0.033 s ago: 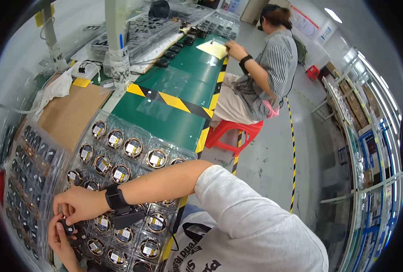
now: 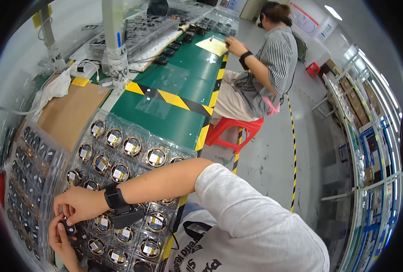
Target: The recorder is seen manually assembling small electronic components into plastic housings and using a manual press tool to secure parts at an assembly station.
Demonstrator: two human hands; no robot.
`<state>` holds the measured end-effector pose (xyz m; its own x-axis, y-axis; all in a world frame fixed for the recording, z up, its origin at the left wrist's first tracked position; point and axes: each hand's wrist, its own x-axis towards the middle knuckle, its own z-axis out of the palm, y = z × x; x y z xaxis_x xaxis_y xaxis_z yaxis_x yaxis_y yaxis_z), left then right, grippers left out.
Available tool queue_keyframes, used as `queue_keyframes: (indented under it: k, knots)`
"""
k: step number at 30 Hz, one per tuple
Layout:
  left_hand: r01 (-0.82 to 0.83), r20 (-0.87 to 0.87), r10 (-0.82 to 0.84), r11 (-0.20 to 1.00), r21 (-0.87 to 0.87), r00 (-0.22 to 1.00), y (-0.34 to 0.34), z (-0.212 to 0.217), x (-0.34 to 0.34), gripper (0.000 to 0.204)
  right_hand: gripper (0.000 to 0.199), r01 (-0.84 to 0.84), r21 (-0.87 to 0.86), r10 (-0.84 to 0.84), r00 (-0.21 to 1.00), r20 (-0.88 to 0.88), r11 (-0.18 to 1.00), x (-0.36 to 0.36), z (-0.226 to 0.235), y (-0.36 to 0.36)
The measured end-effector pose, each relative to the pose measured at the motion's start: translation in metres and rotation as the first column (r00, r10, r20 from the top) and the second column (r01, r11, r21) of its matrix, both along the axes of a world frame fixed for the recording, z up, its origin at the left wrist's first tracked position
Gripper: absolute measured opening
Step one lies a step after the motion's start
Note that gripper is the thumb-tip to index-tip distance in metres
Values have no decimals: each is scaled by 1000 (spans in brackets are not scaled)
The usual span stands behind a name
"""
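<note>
At the lower left my two hands meet over the edge of a clear tray. My left hand [image 2: 58, 242], fingers bent, is closed around a small black part [image 2: 69, 227] with a pale mark on it. From above, my right hand [image 2: 81, 205] pinches the same part with thumb and fingertips. A black band circles my right wrist. Beneath my hands and forearm lies the clear plastic tray [image 2: 142, 156], whose pockets hold round, gold-rimmed watch-like modules [image 2: 119, 172] with white and yellow labels. My right arm hides some pockets.
Left of my hands, a second clear tray [image 2: 33, 181] holds rows of small dark parts. Brown cardboard [image 2: 74, 115] lies beyond it, beside a white post [image 2: 113, 45]. Striped tape edges the green bench [image 2: 158, 118]. Farther along, a co-worker [image 2: 276, 63] sits on a red stool [image 2: 237, 133].
The view has shifted very slightly. Both my hands stay on the small black part in nearly the same pose.
</note>
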<state>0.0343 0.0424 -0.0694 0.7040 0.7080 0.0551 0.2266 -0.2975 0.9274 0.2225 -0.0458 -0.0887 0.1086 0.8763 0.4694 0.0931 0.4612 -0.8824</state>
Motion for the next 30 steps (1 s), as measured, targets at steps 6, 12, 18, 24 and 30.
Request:
queue_keyframes:
  k: [6,12,18,24,30]
  knots:
    - [161,-213,-141,984,80,967,7,10,-3,25,15,79,-27,-76,993,88,997,4,-13,1]
    - [230,-272,-138,912,340,952,2,10,-6,23,11,177,31,-179,964,194,984,-8,-25,20]
    - [194,-330,-83,927,320,940,16,3,-8,22,12,232,32,-232,940,252,972,-9,-34,31]
    - [56,-561,76,975,213,824,-10,36,-4,20,10,170,54,-178,949,260,984,-16,-27,35]
    - [229,-459,10,858,461,889,-10,18,-3,16,11,193,3,-185,936,301,981,-8,-26,21]
